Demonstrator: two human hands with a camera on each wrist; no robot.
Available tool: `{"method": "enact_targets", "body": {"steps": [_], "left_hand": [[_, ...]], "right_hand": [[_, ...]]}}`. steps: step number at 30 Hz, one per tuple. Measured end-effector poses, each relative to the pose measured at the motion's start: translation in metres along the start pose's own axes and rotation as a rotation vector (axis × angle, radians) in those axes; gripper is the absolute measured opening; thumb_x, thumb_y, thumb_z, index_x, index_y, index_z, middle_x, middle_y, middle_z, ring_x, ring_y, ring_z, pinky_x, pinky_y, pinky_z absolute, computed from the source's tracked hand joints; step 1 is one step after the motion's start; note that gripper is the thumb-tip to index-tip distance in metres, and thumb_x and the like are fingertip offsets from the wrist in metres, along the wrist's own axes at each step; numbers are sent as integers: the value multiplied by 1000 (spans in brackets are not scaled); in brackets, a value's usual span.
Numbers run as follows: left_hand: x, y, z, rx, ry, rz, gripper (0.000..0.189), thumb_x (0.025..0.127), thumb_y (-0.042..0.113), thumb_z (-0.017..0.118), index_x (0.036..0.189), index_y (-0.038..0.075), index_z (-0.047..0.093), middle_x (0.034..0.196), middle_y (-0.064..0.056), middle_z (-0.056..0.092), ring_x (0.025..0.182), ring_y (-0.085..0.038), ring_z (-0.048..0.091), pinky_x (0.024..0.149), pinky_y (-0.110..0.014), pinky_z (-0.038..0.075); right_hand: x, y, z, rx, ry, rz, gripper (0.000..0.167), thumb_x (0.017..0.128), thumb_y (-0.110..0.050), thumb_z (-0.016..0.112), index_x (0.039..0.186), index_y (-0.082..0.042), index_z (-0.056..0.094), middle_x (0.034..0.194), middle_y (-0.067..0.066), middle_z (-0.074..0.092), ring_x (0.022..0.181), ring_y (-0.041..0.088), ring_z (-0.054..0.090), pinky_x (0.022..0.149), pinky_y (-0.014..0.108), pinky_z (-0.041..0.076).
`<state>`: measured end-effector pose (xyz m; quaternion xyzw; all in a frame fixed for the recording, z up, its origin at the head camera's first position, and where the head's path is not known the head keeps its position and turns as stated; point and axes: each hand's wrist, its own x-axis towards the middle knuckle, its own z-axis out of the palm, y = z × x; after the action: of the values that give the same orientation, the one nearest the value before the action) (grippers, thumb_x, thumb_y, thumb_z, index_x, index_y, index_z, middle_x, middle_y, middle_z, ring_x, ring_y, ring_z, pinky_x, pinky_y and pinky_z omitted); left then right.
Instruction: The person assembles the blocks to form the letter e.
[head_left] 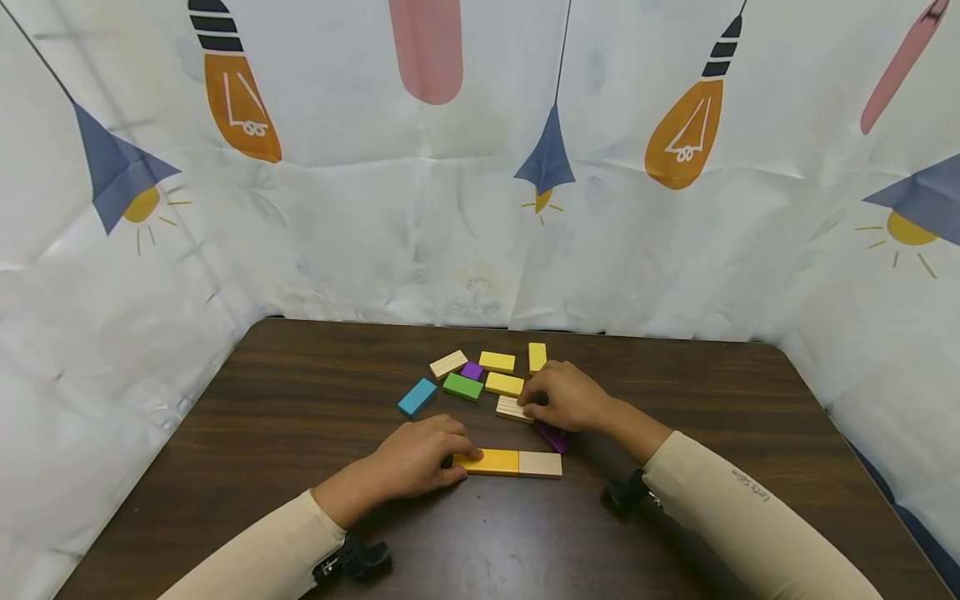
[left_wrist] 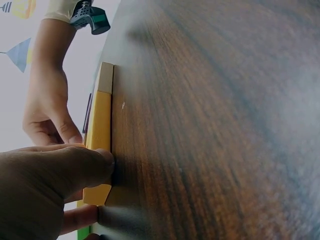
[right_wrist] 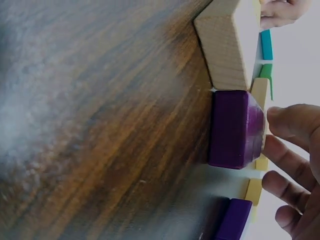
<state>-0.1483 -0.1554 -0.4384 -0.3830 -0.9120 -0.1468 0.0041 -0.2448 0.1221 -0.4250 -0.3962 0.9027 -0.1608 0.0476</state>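
Presently, from the left: left hand (head_left: 423,454) grasps the left end of a flat orange-yellow oblong bar (head_left: 493,462), thumb on the near side; any seam under the fingers is hidden. Beyond this hand lies a blue oblong block (head_left: 417,397), angled. Rightward of it: a plain pale wooden block (head_left: 448,364), a green oblong block (head_left: 462,387) and, between them, a small purple block (head_left: 472,372). Ahead of the gap between the hands: two yellow oblong blocks (head_left: 497,362), apart.

A pale wooden block with lined top (head_left: 512,407) lies at the fingertips of the right hand (head_left: 566,396); fingers bent, but cannot tell whether they pinch it or merely touch. Nearer than this hand, a smooth pale wooden block (head_left: 540,465) abuts the bar's right end. Between it and the right hand: a deep purple block (head_left: 553,437). Just beyond the right hand: a yellow block set lengthwise (head_left: 537,357). Right wrist view adds a violet block (right_wrist: 235,219), farther right.

Progress (judged): a straight row is begun, bar plus one pale block; the scattered blocks remain outside it.

Writing: right sleeve (head_left: 757,517) bears small print, apparently starting "Let's"; remainder uncertain. No brand legible on the blocks.
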Motion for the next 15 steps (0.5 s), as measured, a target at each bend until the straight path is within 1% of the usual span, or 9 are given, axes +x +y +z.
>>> {"method": "enact_targets", "body": {"steps": [7, 11, 15], "left_hand": [[0, -1, 0, -1, 0, -4, 20, 91, 26, 80, 111, 23, 79, 105, 10, 67, 102, -11, 61, 77, -34, 55], [-1, -1, 1, -6, -1, -3, 20, 90, 26, 80, 110, 23, 79, 105, 10, 67, 101, -11, 61, 77, -34, 55], [-1, -1, 1, -5, 2, 0, 19, 90, 26, 80, 109, 23, 79, 104, 10, 66, 101, -11, 61, 76, -33, 55]], "right_hand": [[5, 1, -6, -22, 47, 15, 12, 92, -20, 77, 103, -18, 81, 103, -7, 74, 104, 22, 60, 99, 48, 46], [10, 3, -8, -35, 53, 20, 14, 93, -20, 77, 105, -15, 81, 105, -4, 74, 102, 22, 61, 94, 44, 48], [16, 4, -8, -34, 46, 21, 15, 93, -22, 76, 105, -15, 81, 104, -4, 75, 101, 19, 64, 94, 42, 48]]}}
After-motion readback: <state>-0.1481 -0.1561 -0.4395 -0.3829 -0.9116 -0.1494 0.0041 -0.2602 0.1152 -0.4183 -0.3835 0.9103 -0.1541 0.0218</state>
